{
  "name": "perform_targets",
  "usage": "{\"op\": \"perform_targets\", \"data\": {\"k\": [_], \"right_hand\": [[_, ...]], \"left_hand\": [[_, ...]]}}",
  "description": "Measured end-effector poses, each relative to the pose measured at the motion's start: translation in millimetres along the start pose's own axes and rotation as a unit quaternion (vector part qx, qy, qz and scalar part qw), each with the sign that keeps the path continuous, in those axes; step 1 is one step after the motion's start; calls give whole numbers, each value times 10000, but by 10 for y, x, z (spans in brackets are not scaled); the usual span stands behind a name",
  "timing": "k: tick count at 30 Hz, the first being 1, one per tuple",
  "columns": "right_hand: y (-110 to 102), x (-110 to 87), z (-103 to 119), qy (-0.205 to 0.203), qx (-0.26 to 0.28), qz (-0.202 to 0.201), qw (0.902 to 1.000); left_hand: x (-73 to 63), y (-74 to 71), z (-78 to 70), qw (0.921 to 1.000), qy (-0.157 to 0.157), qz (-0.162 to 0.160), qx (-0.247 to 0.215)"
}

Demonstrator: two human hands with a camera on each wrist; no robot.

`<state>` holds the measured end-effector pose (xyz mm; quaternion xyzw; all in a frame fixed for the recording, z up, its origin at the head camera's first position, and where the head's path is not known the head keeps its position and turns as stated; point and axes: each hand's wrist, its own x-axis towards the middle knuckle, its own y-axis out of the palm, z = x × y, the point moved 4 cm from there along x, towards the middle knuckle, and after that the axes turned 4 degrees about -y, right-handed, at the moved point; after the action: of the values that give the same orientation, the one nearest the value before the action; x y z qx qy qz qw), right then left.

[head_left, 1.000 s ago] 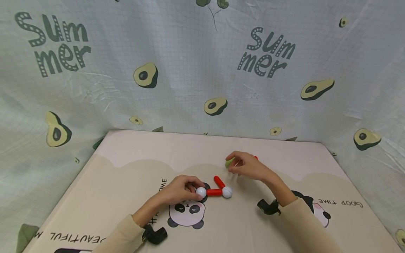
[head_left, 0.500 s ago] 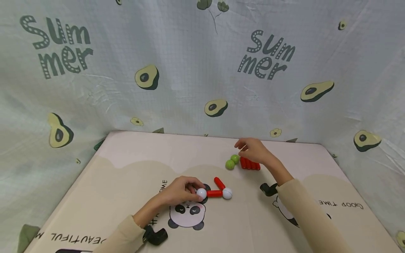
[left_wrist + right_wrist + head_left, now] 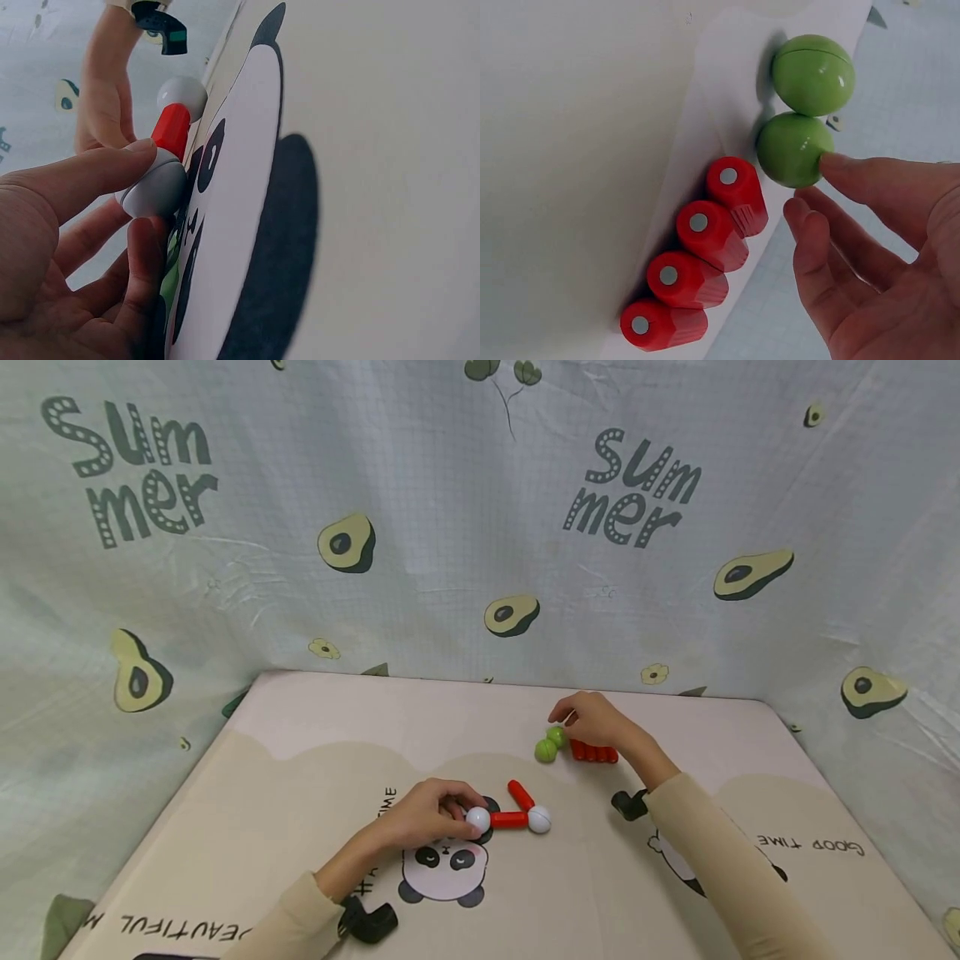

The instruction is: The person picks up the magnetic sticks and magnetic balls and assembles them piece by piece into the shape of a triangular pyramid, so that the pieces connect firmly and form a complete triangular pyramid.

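Note:
My left hand (image 3: 435, 814) pinches a white ball (image 3: 477, 819) between thumb and fingers. From that ball a red magnetic rod (image 3: 509, 820) runs to a second white ball (image 3: 539, 819), where another red rod (image 3: 520, 793) slants away. In the left wrist view, the thumb lies on the near white ball (image 3: 156, 187). My right hand (image 3: 596, 720) is by two touching green balls (image 3: 546, 750), its fingers loosely bent. The right wrist view has the thumb tip at the edge of the nearer green ball (image 3: 793, 150); whether it presses there I cannot tell.
Several red rods (image 3: 594, 752) lie side by side right of the green balls, partly under the right hand; their ends show silvery discs (image 3: 698, 222). A printed cloth (image 3: 300, 760) covers the table, and a hanging avocado-print curtain (image 3: 450, 510) stands behind it.
The right hand first moved back and right, uncovering the green balls and red rods, then came slightly left towards the balls. The left hand stays on its white ball.

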<state>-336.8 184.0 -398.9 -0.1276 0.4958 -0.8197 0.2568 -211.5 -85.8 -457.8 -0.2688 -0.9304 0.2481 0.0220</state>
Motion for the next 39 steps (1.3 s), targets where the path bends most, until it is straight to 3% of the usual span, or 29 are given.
{"op": "perform_targets", "data": {"k": [16, 39], "right_hand": [[39, 12, 75, 59, -44, 639, 9979], [19, -12, 77, -53, 75, 489, 9988]], "left_hand": [[-1, -6, -12, 10000, 47, -6, 1], [-3, 1, -20, 10000, 21, 16, -31]]}}
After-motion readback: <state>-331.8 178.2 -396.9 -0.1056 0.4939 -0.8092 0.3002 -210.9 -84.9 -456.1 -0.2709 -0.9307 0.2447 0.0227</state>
